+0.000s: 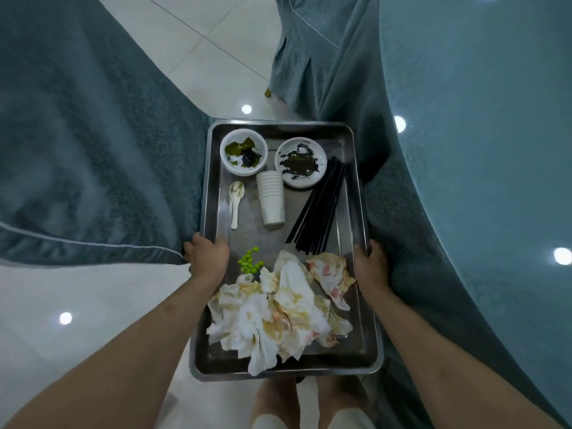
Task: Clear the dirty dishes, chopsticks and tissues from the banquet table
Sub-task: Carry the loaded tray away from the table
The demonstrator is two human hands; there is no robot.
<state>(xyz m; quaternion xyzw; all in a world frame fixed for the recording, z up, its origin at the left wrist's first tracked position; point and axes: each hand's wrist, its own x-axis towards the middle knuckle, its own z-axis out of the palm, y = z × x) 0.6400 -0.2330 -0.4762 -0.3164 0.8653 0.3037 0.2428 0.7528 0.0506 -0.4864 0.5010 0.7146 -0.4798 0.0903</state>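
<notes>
Left hand [208, 257] grips the left long rim of the steel tray [356, 345], thumb over the edge; right hand [370, 265] grips the right rim opposite. Tray is carried in the air over the floor, banquet worktop [483, 125] just to its right. Load: soiled tissues [278, 314] heaped at the near end, black chopsticks [320, 209] along the right edge, stacked paper cups [271, 198] lying mid-tray, spoon [236, 201] left, two dirty bowls [244, 151] at the far end. Keep it level (cups and chopsticks look free to roll), both grips even, walk slowly, and watch the draped cloth at the right.
</notes>
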